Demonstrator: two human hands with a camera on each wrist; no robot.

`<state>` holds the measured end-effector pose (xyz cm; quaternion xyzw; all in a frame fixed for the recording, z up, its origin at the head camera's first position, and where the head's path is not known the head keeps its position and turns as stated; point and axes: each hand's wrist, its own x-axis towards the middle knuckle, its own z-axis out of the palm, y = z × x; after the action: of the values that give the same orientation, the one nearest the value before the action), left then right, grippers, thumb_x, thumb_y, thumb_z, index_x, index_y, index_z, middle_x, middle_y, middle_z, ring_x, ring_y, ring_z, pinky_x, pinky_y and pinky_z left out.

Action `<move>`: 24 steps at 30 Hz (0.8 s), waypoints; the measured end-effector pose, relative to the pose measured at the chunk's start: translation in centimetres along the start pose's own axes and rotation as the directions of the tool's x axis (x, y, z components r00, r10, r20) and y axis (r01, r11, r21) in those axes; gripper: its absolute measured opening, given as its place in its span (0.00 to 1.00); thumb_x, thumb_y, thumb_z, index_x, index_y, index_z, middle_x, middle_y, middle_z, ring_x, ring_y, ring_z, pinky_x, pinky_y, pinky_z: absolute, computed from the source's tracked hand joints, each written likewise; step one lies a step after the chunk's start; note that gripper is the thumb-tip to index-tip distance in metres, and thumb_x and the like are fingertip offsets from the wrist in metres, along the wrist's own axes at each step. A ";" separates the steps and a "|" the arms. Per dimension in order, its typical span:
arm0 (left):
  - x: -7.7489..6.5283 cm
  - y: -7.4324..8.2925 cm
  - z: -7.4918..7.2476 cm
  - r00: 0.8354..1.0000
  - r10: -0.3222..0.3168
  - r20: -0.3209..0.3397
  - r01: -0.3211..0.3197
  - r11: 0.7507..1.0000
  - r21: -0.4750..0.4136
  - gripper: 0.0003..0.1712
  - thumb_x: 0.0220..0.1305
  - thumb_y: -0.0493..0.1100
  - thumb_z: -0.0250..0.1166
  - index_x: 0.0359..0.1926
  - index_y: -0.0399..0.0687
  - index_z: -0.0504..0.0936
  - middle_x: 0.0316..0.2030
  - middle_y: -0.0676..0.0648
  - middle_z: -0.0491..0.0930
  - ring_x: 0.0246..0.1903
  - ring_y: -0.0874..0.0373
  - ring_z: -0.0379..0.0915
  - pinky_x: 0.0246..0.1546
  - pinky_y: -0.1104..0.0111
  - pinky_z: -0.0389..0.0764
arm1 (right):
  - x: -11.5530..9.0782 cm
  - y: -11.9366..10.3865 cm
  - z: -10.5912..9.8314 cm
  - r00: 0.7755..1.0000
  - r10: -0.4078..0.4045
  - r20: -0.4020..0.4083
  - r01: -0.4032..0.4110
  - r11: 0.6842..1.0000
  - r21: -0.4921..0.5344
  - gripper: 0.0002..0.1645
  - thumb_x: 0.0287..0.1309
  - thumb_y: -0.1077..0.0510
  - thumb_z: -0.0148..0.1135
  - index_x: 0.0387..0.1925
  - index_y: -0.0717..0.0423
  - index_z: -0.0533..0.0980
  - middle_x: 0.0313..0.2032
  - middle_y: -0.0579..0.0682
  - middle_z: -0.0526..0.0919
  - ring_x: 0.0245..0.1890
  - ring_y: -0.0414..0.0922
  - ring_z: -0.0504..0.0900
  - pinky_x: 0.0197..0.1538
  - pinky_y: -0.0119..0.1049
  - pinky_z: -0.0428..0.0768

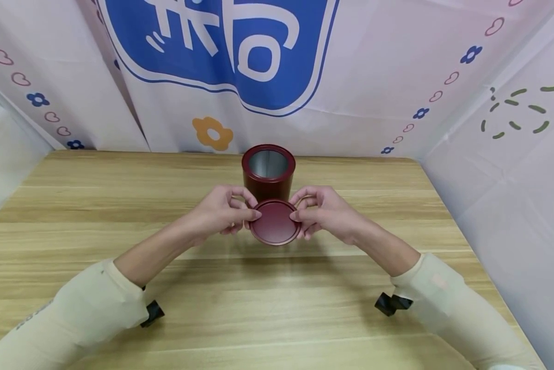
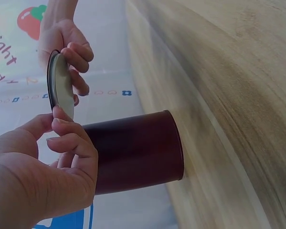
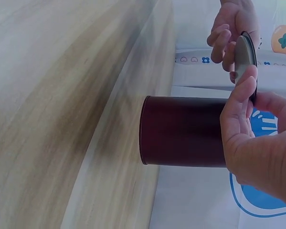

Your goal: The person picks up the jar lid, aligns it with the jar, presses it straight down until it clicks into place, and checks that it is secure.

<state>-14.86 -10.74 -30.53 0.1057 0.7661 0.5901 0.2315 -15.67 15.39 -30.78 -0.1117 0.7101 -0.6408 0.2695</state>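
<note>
A round dark-red lid (image 1: 275, 223) is held up off the table by both hands, one at each side. My left hand (image 1: 223, 209) pinches its left edge between thumb and fingers, and my right hand (image 1: 322, 211) pinches the right edge likewise. Just behind the lid, a dark-red canister (image 1: 268, 189) stands upright on the table with its top uncovered, showing a silvery inside. In the left wrist view the lid (image 2: 62, 86) shows its pale metal underside, above table height near the canister's (image 2: 138, 150) top. The right wrist view shows the canister's (image 3: 185, 131) base on the wood.
The wooden table (image 1: 277, 313) reaches back to a white printed cloth (image 1: 351, 123) with a blue emblem, close behind the canister. Another white cloth (image 1: 503, 205) hangs along the right side. A black wrist mount (image 1: 153, 313) sits at the left sleeve, another black mount (image 1: 392, 303) at the right.
</note>
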 end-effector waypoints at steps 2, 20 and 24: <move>0.0 0.0 -0.1 1.000 0.001 -0.001 -0.001 1.000 -0.005 0.09 0.68 0.36 0.67 0.44 0.37 0.76 0.20 0.49 0.78 0.16 0.60 0.64 0.17 0.72 0.59 | 0.1 0.0 0.0 1.000 -0.001 0.001 0.001 1.000 0.001 0.16 0.64 0.72 0.60 0.53 0.68 0.72 0.30 0.55 0.80 0.20 0.45 0.84 0.25 0.31 0.83; 0.1 0.5 -0.4 1.000 0.014 -0.022 -0.014 1.000 -0.001 0.09 0.67 0.34 0.66 0.44 0.36 0.77 0.20 0.48 0.79 0.16 0.61 0.59 0.18 0.73 0.58 | 0.3 -0.5 0.1 0.999 -0.047 -0.024 0.047 0.999 -0.024 0.15 0.62 0.72 0.60 0.51 0.68 0.73 0.29 0.55 0.80 0.19 0.44 0.82 0.24 0.32 0.82; 0.2 0.6 -0.4 0.999 0.026 -0.025 -0.026 1.000 0.004 0.10 0.67 0.34 0.67 0.46 0.36 0.77 0.20 0.48 0.79 0.15 0.61 0.59 0.18 0.73 0.57 | 0.4 -0.7 0.0 0.998 -0.050 -0.028 0.049 0.998 -0.035 0.15 0.62 0.72 0.60 0.51 0.69 0.73 0.29 0.54 0.81 0.18 0.43 0.82 0.24 0.32 0.82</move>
<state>-15.28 -10.83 -29.90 0.1086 0.7687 0.5928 0.2141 -16.13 15.09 -30.21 -0.1248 0.7219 -0.6364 0.2413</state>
